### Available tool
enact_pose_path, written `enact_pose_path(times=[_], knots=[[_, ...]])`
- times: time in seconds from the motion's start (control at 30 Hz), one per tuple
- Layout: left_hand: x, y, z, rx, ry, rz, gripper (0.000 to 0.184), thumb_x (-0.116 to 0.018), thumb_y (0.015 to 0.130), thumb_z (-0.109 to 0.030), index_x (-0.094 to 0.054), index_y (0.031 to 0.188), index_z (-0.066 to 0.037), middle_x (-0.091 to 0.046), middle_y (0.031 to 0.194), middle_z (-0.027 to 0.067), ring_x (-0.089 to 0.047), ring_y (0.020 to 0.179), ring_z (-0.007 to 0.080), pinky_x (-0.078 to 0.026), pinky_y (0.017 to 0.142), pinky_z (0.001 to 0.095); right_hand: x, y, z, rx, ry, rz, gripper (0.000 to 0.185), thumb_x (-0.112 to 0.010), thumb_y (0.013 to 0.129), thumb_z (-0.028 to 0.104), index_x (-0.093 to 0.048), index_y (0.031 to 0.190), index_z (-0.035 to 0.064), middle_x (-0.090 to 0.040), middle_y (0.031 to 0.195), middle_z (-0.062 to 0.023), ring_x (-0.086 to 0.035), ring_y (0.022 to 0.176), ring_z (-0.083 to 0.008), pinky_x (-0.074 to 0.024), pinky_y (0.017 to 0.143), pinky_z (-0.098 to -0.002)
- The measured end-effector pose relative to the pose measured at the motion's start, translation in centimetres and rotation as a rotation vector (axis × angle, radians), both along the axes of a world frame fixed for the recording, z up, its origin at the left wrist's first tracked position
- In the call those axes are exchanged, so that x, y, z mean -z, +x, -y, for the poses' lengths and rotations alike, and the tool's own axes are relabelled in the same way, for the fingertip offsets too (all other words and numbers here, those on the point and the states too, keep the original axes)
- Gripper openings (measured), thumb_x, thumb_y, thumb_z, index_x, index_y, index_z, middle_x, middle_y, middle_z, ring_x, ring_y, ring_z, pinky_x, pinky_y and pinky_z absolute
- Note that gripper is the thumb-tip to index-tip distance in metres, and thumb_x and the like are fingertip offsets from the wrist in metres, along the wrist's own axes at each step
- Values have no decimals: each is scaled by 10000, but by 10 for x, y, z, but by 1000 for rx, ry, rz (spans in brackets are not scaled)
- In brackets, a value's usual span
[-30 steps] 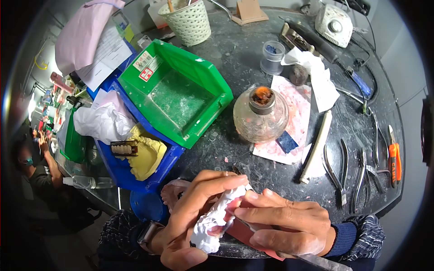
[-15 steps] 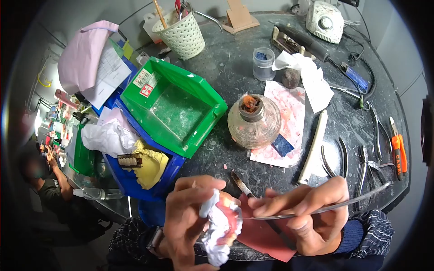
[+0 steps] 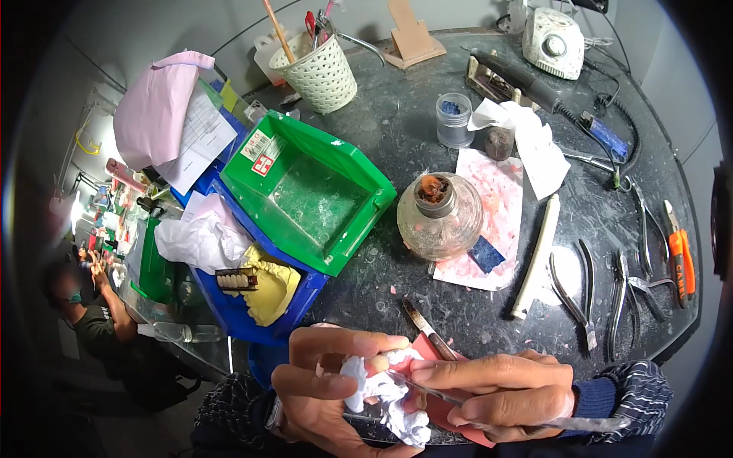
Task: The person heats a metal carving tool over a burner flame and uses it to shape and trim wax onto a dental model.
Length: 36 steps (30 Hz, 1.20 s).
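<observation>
- Altogether, two of the worker's hands showed, both nearer the body than the glass lamp [image 3: 439, 233].
- The left hand [image 3: 317, 389] gripped one white lump [image 3: 405, 416] with pink parts, below the lamp and slightly left.
- The right hand [image 3: 504, 393] was closed round one thin metal tool [image 3: 588, 424]; whether its tip touched the lump, I could not tell.
- One knife [image 3: 429, 328] lay below the lamp, near one pink sheet [image 3: 456, 427].
- One large green bin [image 3: 328, 156] stood left of the lamp, pale dust on its floor.
- One blue tray [image 3: 301, 298], left of the lamp and lower, held one yellow cast [image 3: 276, 294] and one strip of teeth [image 3: 235, 280].
- One clear jar [image 3: 454, 135], behind the lamp, held blue bits [image 3: 451, 108].
- One woven basket [image 3: 324, 80], farther behind the lamp and left, held one wooden stick [image 3: 278, 30] and several other tools.
- Right of the lamp lay at least four plier-like tools, one of them orange-handled pliers [image 3: 682, 259].
</observation>
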State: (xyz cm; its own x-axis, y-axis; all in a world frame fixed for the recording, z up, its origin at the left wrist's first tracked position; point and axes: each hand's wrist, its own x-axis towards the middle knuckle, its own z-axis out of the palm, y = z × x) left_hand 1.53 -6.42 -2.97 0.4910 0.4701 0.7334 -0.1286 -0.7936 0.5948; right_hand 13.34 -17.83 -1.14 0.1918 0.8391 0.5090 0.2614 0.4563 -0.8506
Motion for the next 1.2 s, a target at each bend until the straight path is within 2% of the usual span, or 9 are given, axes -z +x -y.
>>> enact_pose_path(times=[0.2, 0.33, 0.6, 0.7, 0.8, 0.9, 1.07, 1.13, 1.2], knots=[[-4, 14, -13, 66, 400, 155, 256, -576, 731, -83, -447, 941, -15, -488, 946, 171, -553, 682, 250, -485, 541, 306, 0, -1, 3, 37, -51, 170, 104, -644, 707, 22, -569, 757, -31, -553, 1010, -240, -607, 854, -320, -534, 678, -327], [-4, -14, -15, 367, -309, -32, 701, -821, 494, -216, -321, 980, -151, -406, 941, 117, -559, 704, 237, -537, 562, 364, 7, -8, -1, 118, 44, 121, 144, -626, 727, 30, -544, 830, -26, -566, 947, -236, -616, 789, -345, -531, 685, -359], [11, -13, -12, 321, -206, 86, 836, -869, 369, -307, -317, 973, -137, -400, 955, 105, -553, 718, 226, -490, 563, 311, 3, -7, 5, 125, 70, 121, 93, -598, 693, -23, -569, 763, -77, -556, 891, -263, -609, 752, -333, -507, 715, -327], [11, 8, -1, 260, -190, 289, 835, -871, 363, -297, -318, 967, -137, -406, 943, 95, -554, 714, 221, -493, 576, 316, 0, -5, 5, 75, 64, 0, 79, -586, 715, -22, -563, 771, -73, -557, 878, -263, -602, 800, -337, -505, 721, -371], [2, 10, -2, 178, -100, 227, 845, -870, 349, -318, -320, 963, -137, -415, 930, 85, -555, 711, 222, -500, 592, 328, 9, -17, 2, 81, 112, -461, 62, -554, 759, -21, -558, 772, -81, -557, 874, -266, -593, 833, -340, -493, 741, -423], [5, -7, -12, 199, -311, 200, 659, -770, 554, -327, -307, 959, -93, -426, 883, 95, -566, 637, 220, -528, 550, 339, 9, -24, -6, 179, 356, -589, 71, -555, 775, -24, -551, 799, -91, -555, 867, -274, -591, 844, -346, -483, 764, -451], [-14, 14, 9, 198, -410, 359, 308, -632, 707, -159, -433, 910, -43, -471, 939, 153, -555, 681, 224, -485, 561, 310, 2, -4, 1, 10, 134, -91, 233, -462, 751, -131, -350, 901, 6, -518, 875, -296, -564, 880, -415, -423, 821, -550], [-9, -7, 3, -120, -709, 133, 389, -600, 762, -78, -242, 914, -93, -430, 870, 114, -581, 607, 213, -552, 500, 387, 4, -10, 1, 71, 177, -161, 234, -447, 763, -122, -327, 915, 10, -510, 866, -310, -560, 891, -415, -436, 809, -540], [-2, -8, 1, -54, -716, 233, 426, -620, 739, -43, -237, 918, -91, -426, 874, 115, -585, 626, 217, -552, 512, 396, 4, -15, 2, 149, 161, -225, 190, -417, 800, -59, -286, 912, 22, -511, 859, -323, -566, 875, -408, -461, 785, -502]])
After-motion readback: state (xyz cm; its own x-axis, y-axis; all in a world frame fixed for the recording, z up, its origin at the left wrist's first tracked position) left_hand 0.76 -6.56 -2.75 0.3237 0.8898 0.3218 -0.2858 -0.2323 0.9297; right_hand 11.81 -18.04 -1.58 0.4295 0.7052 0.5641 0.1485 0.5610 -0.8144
